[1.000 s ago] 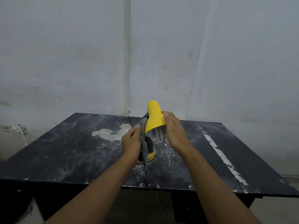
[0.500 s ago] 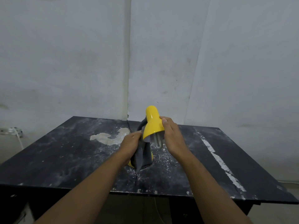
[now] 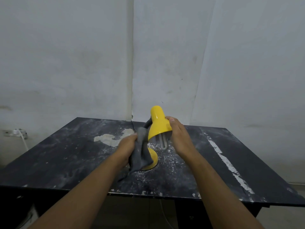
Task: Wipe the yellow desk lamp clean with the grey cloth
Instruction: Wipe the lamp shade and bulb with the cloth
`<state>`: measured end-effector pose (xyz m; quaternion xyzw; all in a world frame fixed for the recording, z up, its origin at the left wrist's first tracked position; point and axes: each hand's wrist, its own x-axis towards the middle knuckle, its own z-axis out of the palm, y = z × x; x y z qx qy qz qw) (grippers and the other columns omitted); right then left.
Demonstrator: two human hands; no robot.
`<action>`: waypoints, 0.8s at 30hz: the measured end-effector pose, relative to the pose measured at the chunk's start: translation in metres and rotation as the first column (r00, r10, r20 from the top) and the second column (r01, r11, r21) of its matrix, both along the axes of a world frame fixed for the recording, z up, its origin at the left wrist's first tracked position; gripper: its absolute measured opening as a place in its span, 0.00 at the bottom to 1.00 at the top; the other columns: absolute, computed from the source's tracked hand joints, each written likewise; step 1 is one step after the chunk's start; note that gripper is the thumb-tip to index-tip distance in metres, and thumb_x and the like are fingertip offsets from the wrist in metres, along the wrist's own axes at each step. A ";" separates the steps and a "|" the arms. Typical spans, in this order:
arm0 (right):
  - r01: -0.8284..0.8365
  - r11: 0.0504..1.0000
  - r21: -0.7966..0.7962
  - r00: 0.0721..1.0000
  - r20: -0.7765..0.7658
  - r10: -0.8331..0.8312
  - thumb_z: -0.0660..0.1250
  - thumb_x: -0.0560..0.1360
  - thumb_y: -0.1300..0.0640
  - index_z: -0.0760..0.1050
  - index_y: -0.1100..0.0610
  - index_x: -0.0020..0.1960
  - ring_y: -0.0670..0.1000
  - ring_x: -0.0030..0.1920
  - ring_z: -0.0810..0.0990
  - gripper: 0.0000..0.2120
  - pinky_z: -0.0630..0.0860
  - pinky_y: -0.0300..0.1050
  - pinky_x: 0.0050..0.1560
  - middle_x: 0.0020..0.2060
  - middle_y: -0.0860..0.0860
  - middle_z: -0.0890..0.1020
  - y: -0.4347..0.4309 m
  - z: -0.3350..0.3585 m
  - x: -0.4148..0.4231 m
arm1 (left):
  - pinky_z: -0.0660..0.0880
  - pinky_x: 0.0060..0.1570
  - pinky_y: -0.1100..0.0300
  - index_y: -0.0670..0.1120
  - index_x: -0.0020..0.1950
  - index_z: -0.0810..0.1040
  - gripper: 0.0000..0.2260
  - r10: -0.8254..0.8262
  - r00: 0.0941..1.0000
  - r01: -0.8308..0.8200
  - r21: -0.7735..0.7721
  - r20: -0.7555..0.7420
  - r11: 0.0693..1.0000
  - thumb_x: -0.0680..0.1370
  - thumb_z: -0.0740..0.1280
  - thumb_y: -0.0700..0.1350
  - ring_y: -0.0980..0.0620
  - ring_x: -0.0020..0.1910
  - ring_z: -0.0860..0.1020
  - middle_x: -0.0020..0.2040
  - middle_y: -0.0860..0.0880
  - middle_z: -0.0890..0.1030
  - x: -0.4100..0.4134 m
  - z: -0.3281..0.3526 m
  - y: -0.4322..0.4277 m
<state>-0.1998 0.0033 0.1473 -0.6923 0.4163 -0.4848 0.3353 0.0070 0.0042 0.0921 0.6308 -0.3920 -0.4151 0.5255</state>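
The yellow desk lamp [image 3: 158,124] stood near the middle of the dusty black table [image 3: 66,156], its shade tilted toward the camera with the bulb [image 3: 163,141] showing beneath. The right hand [image 3: 179,136] wrapped the shade's right side, thumb on top. The left hand [image 3: 127,146] was closed around the grey cloth [image 3: 141,154], which hung against the lamp's neck and draped over the round base [image 3: 152,160]. White flecks lay scattered around the base, and a pale patch [image 3: 110,138] sat farther left
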 end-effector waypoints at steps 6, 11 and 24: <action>0.254 0.934 -0.251 0.959 -0.061 -0.277 0.65 0.84 0.41 0.77 0.39 0.74 0.49 0.75 0.68 0.19 0.70 0.49 0.70 0.71 0.45 0.75 0.005 0.021 -0.004 | 0.83 0.51 0.48 0.41 0.54 0.86 0.17 0.163 0.961 -0.208 -0.197 -0.223 0.958 0.82 0.71 0.55 0.43 0.50 0.85 0.49 0.42 0.88 0.010 0.071 0.009; 0.048 0.983 -0.176 0.998 0.058 -0.038 0.65 0.85 0.41 0.84 0.46 0.65 0.44 0.63 0.81 0.16 0.76 0.46 0.63 0.61 0.44 0.86 0.020 0.053 0.017 | 0.85 0.50 0.49 0.44 0.56 0.87 0.12 -0.054 0.962 -0.051 -0.372 -0.266 0.927 0.83 0.69 0.52 0.45 0.47 0.88 0.48 0.44 0.90 -0.042 0.114 0.026; 0.390 0.861 -0.326 0.918 0.209 -0.336 0.67 0.84 0.55 0.71 0.52 0.56 0.32 0.39 0.78 0.05 0.71 0.29 0.35 0.42 0.43 0.79 -0.014 0.078 -0.034 | 0.64 0.74 0.54 0.54 0.84 0.62 0.41 -0.054 0.681 0.414 -0.323 0.730 0.851 0.77 0.74 0.66 0.54 0.80 0.63 0.83 0.53 0.64 -0.020 0.075 0.013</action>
